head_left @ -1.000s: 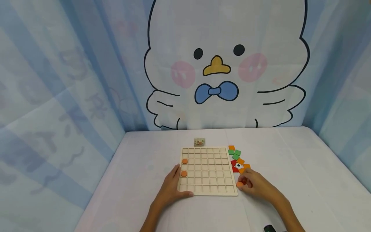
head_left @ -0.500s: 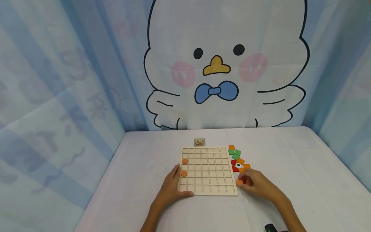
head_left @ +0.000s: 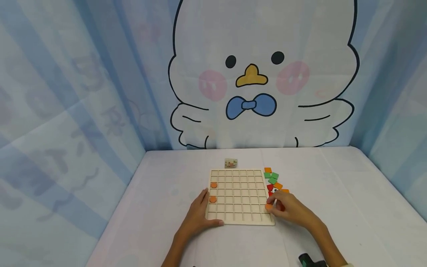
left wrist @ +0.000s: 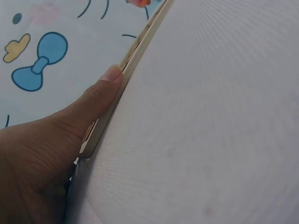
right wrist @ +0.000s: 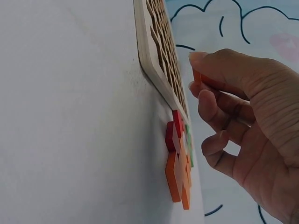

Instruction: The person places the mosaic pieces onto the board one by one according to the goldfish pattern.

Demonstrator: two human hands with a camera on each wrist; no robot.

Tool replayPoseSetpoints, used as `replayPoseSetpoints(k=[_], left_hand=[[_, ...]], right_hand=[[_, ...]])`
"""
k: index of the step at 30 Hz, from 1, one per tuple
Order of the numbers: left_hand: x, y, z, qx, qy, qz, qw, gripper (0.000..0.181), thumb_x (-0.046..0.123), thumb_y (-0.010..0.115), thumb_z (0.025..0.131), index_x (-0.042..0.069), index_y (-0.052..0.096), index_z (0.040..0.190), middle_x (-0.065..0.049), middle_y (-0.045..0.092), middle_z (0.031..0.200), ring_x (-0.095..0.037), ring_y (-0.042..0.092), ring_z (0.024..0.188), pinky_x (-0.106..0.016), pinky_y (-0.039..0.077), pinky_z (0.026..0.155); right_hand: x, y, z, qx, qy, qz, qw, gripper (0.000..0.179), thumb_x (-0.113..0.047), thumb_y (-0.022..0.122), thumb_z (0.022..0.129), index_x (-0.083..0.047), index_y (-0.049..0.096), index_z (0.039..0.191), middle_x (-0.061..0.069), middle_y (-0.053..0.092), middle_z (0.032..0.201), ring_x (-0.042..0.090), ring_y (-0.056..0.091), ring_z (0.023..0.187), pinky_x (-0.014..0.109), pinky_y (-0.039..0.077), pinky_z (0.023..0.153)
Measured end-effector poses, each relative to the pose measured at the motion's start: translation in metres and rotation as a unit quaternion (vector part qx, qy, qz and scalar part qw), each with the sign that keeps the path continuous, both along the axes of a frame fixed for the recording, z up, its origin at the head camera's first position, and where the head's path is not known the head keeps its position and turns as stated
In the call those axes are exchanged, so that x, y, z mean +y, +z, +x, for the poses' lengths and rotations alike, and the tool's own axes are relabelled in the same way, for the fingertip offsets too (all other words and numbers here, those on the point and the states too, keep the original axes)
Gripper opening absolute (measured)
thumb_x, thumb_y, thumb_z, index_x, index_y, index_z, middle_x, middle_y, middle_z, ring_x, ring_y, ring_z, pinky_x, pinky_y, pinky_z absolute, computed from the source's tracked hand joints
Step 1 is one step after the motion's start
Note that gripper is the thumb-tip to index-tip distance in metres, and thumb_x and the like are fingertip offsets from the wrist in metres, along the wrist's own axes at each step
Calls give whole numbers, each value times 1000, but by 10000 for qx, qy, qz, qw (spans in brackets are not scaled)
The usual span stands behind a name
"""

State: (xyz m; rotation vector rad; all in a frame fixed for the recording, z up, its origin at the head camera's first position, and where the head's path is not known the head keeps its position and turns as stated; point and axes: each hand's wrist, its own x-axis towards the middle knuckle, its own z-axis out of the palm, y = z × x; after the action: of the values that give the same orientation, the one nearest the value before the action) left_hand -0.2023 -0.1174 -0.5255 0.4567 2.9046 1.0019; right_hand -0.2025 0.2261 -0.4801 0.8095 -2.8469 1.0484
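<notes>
A pale wooden grid board (head_left: 239, 197) lies flat on the white table. Two round orange pieces (head_left: 212, 199) sit in its leftmost column. My left hand (head_left: 197, 215) rests at the board's near left corner, fingers straight along the left side and thumb (left wrist: 100, 93) against the near edge. Between thumb and index finger, my right hand (head_left: 288, 210) pinches an orange round piece (head_left: 268, 207), held over the board's right edge. In the right wrist view that piece (right wrist: 196, 75) is seen edge-on, above the board's surface. Something reddish shows deeper between the right fingers; its shape is unclear.
Right of the board lie loose flat pieces: green squares (head_left: 272, 181), orange squares (head_left: 278, 185), red ones (head_left: 270, 187) and an eye-printed piece partly hidden by the right hand. A small patterned card (head_left: 231, 163) lies behind the board. A dark object (head_left: 311, 260) is near the right forearm.
My right hand has moved left with the orange round piece, from beside the board to over its right edge. My left hand stays at the corner.
</notes>
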Motion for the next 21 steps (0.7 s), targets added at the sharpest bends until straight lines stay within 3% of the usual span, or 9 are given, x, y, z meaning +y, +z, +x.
replayPoseSetpoints(k=[10, 21], left_hand=[[0, 0, -1, -73, 19, 5, 10000, 127, 71, 76, 65, 3, 19, 155, -13, 16, 164, -34, 24, 148, -50, 29, 118], [0, 0, -2, -6, -1, -7, 10000, 125, 71, 75, 67, 3, 20, 155, -14, 17, 163, -35, 24, 148, -51, 30, 117]], right_hand=[[-26, -4, -9, 185, 219, 3, 9996, 16, -16, 73, 87, -10, 66, 100, -3, 65, 94, 3, 54, 76, 20, 51, 65], [-66, -7, -19, -147, 310, -23, 9994, 19, -21, 73, 88, -11, 67, 103, -4, 63, 96, 5, 53, 80, 17, 49, 67]])
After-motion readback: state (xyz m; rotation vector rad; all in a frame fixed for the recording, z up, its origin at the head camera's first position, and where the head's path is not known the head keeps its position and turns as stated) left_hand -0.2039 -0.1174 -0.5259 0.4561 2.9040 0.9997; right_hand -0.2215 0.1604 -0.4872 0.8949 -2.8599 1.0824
